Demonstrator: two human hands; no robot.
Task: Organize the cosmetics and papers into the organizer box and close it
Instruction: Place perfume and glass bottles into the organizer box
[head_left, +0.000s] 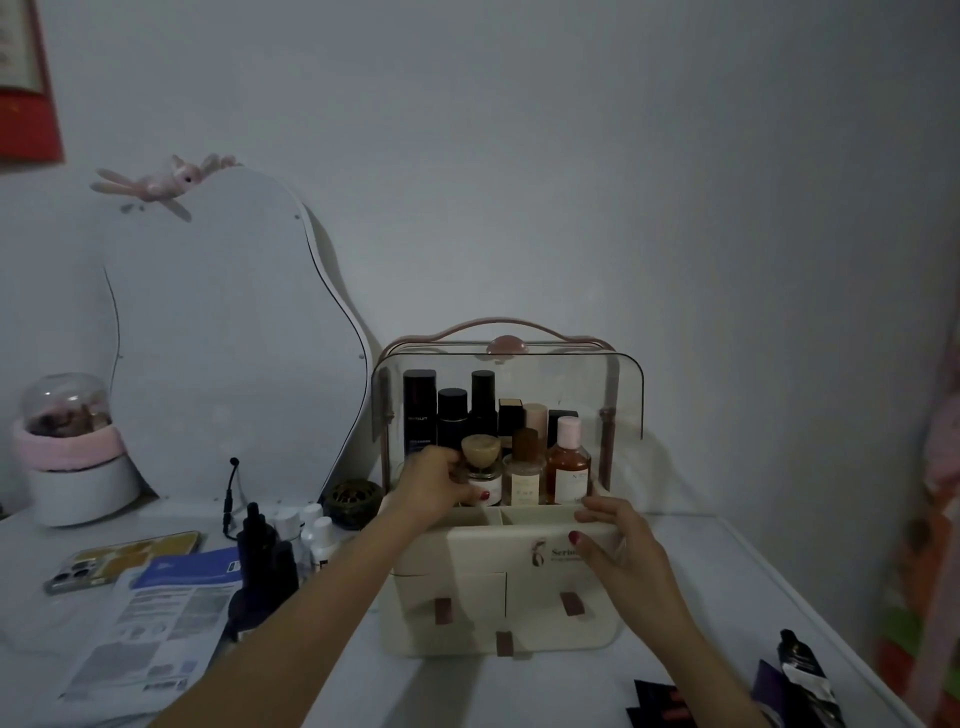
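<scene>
Two bare forearms reach in from the bottom edge across a smooth white tabletop (597, 686). Dark sachets (662, 704) and a crinkled black tube (805, 675) lie at the near right corner. On the near left, printed paper leaflets (150, 634) lie flat, a blue one partly over a white one, with a phone (122, 561) in a glossy gold case just behind them. A cluster of small bottles (291, 540), some dark and some white-capped, stands between the papers and the organizer box (493, 582). That box sits at the table's centre: cream plastic, rounded corners, small drawers with brown pull tabs, a clear curved lid (587, 384) raised above it and a pink arched handle on top. Inside its upper compartment, tall black bottles stand at the back; amber and pale bottles stand in front. The left hand (441, 483) is wrapped around a squat glass bottle (483, 470) with a round tan cap, holding it upright at the front left of that compartment. The right hand (613, 535) pinches the box's front upper rim, thumb on the front face. A wavy frameless mirror (218, 353) leans against the wall on the left, a pink plush toy (156, 184) perched on it.
</scene>
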